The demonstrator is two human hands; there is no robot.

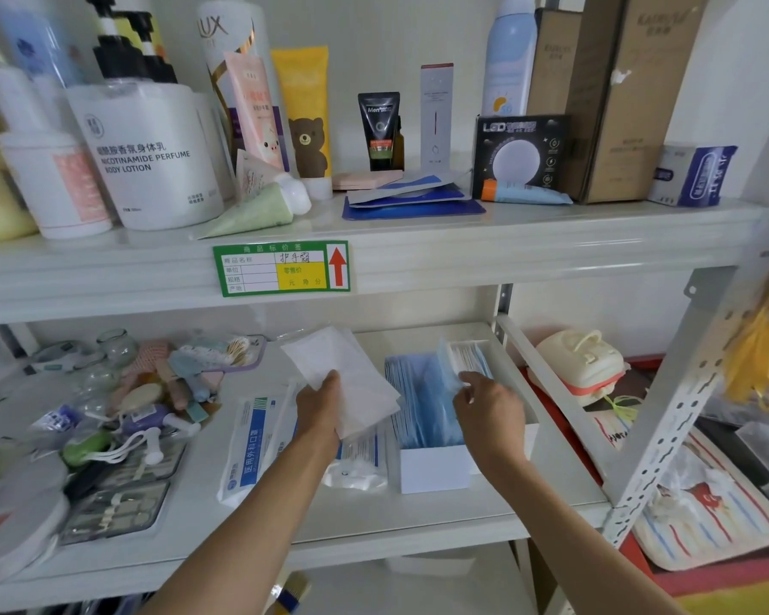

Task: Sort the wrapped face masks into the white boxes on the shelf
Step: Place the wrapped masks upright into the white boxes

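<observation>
I hold a stack of white wrapped masks (347,383) in my left hand (318,408), thumb curled over its near edge, above the lower shelf (418,517). Just right of it, the white box (436,470) stands packed with blue wrapped masks (418,401). My right hand (489,408) pinches the far end of that blue row. A printed mask pack (252,446) lies flat under my left wrist, beside the box.

masks (422,401) blue | box (433,470) white | price tag (280,268) green, yellow
</observation>
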